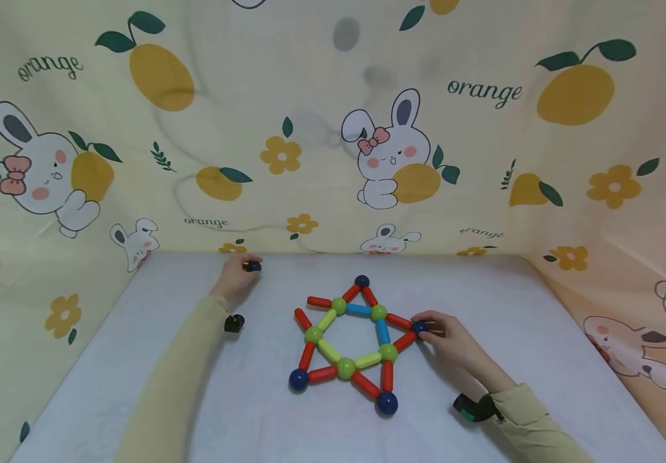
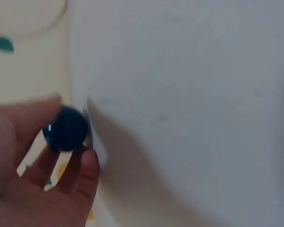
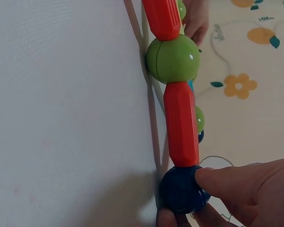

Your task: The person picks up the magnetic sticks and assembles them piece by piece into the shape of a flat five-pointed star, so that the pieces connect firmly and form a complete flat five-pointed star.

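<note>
At the table's far left, my left hand point(image 1: 235, 275) pinches a dark blue ball point(image 2: 66, 128) between thumb and fingers, with nothing attached to it. A star-shaped frame of rods and balls lies mid-table. Green balls point(image 1: 346, 368) form its inner ring, joined by lime rods point(image 1: 368, 360) and blue rods point(image 1: 358, 310). Red rods point(image 1: 365, 384) make the points. My right hand point(image 1: 454, 341) grips the dark blue ball point(image 3: 182, 189) at the right-hand point, where two red rods meet. At the upper left, two red rods point(image 1: 319, 301) stick out with bare ends.
Other dark blue balls cap the far point point(image 1: 362, 281), the near-left point point(image 1: 298, 380) and the near-right point point(image 1: 387, 404). The white table point(image 1: 275, 424) meets a printed cloth point(image 1: 309, 180) at the back and sides. Dark wrist cameras point(image 1: 474, 408) sit at both sleeves.
</note>
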The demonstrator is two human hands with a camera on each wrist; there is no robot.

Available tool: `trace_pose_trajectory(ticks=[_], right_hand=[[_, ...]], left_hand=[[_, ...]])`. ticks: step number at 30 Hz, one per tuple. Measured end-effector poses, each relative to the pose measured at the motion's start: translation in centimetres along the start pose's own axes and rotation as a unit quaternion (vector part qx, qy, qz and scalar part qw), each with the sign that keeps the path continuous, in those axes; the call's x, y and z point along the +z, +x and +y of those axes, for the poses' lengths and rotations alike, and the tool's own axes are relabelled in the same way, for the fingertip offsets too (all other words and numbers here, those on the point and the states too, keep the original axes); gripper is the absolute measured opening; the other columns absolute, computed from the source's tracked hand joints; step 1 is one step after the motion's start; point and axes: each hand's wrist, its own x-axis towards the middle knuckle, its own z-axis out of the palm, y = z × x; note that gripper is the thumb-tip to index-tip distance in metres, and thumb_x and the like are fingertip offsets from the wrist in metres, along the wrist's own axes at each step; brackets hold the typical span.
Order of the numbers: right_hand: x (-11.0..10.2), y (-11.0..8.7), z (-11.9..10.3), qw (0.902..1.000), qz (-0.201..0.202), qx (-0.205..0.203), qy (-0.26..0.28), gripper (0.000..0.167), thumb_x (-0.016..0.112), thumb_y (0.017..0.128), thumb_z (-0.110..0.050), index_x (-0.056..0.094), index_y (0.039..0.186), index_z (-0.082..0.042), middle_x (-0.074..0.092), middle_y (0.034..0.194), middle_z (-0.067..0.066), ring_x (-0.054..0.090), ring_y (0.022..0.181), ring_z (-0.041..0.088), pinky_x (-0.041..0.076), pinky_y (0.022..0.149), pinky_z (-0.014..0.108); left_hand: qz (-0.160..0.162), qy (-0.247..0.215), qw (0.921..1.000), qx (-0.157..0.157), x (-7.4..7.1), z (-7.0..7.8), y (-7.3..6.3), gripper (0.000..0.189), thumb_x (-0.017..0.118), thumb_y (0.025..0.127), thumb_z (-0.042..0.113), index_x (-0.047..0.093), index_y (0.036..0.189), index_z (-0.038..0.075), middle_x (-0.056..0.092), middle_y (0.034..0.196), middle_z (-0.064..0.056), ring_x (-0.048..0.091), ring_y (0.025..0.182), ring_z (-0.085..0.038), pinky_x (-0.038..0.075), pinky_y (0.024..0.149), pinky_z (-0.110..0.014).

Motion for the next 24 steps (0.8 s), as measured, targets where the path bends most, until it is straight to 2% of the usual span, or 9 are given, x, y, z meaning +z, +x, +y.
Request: trace_pose_trajectory(ticks=[4, 9, 13, 15, 18, 21, 24], right_hand=[[0.0, -0.1, 0.0, 1.0000, -0.002, -0.005, -0.003, 0.028, 0.060, 0.092, -0.002, 0.062, 0.119, -0.005, 0.059, 0.120, 0.015, 0.057, 0.111, 0.037, 0.045, 0.095, 0.051], [0.0, -0.1, 0.0, 1.0000, 0.000, -0.006, -0.007, 0.028, 0.060, 0.092, -0.002, 0.062, 0.119, -0.006, 0.059, 0.121, 0.015, 0.057, 0.111, 0.037, 0.045, 0.095, 0.051], [0.0, -0.1, -0.1, 0.9999, -0.002, -0.009, -0.012, 0.027, 0.060, 0.092, -0.002, 0.062, 0.119, -0.005, 0.059, 0.121, 0.016, 0.057, 0.111, 0.037, 0.045, 0.095, 0.052], [0.0, -0.1, -0.1, 0.9998, -0.004, -0.010, -0.016, 0.028, 0.060, 0.092, -0.002, 0.062, 0.120, -0.005, 0.059, 0.122, 0.016, 0.057, 0.111, 0.038, 0.045, 0.095, 0.052], [-0.1, -0.1, -0.2, 0.9998, -0.004, -0.011, -0.018, 0.028, 0.060, 0.092, -0.002, 0.061, 0.120, -0.005, 0.058, 0.122, 0.017, 0.057, 0.111, 0.038, 0.044, 0.095, 0.052], [-0.1, -0.1, -0.1, 0.9998, -0.003, -0.011, -0.018, 0.028, 0.060, 0.093, -0.003, 0.061, 0.121, -0.005, 0.058, 0.122, 0.017, 0.057, 0.111, 0.038, 0.044, 0.095, 0.053], [0.0, -0.1, -0.1, 0.9999, -0.001, -0.007, -0.011, 0.028, 0.060, 0.092, -0.003, 0.061, 0.120, -0.005, 0.058, 0.122, 0.017, 0.057, 0.112, 0.038, 0.044, 0.096, 0.052]], left_hand=[[0.019, 0.006, 0.9996, 0.020, 0.8, 0.4, -0.8, 0.035, 0.061, 0.088, -0.004, 0.058, 0.123, -0.001, 0.045, 0.136, -0.023, 0.038, 0.128, -0.038, 0.033, 0.106, -0.050], [0.028, -0.003, 0.9993, 0.024, 1.4, 1.4, -1.6, 0.032, 0.062, 0.090, 0.002, 0.059, 0.122, 0.000, 0.049, 0.131, -0.020, 0.043, 0.122, -0.037, 0.036, 0.103, -0.049], [-0.003, -0.022, 0.9994, 0.028, 2.1, 1.9, -2.4, 0.032, 0.062, 0.093, 0.010, 0.059, 0.123, -0.001, 0.055, 0.123, -0.019, 0.053, 0.110, -0.031, 0.044, 0.096, -0.043], [-0.031, -0.059, 0.9976, 0.017, 2.5, 2.2, -2.8, 0.032, 0.061, 0.095, 0.012, 0.058, 0.123, -0.002, 0.058, 0.119, -0.018, 0.058, 0.102, -0.028, 0.050, 0.089, -0.038], [-0.074, -0.139, 0.9874, -0.015, 3.2, 2.7, -3.4, 0.031, 0.056, 0.097, 0.013, 0.055, 0.125, -0.003, 0.059, 0.113, -0.021, 0.063, 0.093, -0.025, 0.055, 0.080, -0.034], [-0.107, -0.220, 0.9670, -0.071, 3.8, 3.3, -4.2, 0.032, 0.054, 0.099, 0.012, 0.052, 0.127, -0.002, 0.058, 0.112, -0.023, 0.066, 0.089, -0.025, 0.056, 0.077, -0.034], [-0.136, -0.261, 0.9492, -0.112, 4.4, 3.9, -4.9, 0.032, 0.051, 0.100, 0.013, 0.051, 0.129, -0.001, 0.057, 0.114, -0.023, 0.067, 0.089, -0.026, 0.056, 0.078, -0.036]])
